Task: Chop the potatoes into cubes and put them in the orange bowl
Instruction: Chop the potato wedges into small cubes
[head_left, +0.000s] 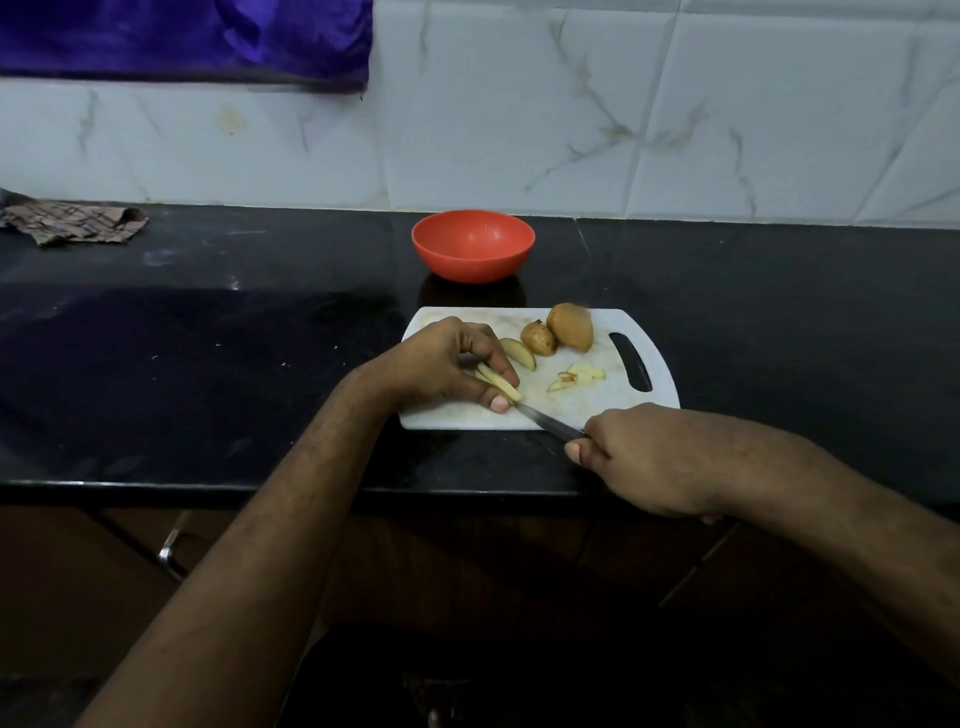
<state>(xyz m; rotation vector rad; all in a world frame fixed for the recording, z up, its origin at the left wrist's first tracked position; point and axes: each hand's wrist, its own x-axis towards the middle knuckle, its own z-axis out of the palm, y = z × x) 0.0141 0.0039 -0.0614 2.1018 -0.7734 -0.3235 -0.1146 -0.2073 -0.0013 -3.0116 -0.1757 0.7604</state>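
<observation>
While the left hand (441, 364) pins a bundle of pale potato strips (500, 383) to the white cutting board (613, 405), fingers curled over them and the thumb tucked at their near end, the right hand (644, 457) is closed round the handle of a knife (545, 422). The handle itself is hidden inside the fist. The blade runs up and to the left across the board's near edge, its tip meeting the near end of the strips just beside the left thumb.

Just right of the left hand's fingers lies a potato wedge (518, 353), cut face up. Beyond it sit a small unpeeled potato (539, 339) and a larger potato half (571, 327), touching one another, near the far edge of the board. A small heap of cut pieces (577, 376) lies toward the board's right side, apart from the strips and short of the handle slot (630, 369).

Behind the board, near but not touching it, stands the orange bowl (472, 247); no potato is visible in the part of its inside that shows. Board and bowl rest on a black countertop (208, 364) backed by white marbled wall tiles (675, 130). A crumpled checked cloth (72, 223) lies at the far left of the counter, and a blue-purple cloth (187, 41) hangs at the upper left.
</observation>
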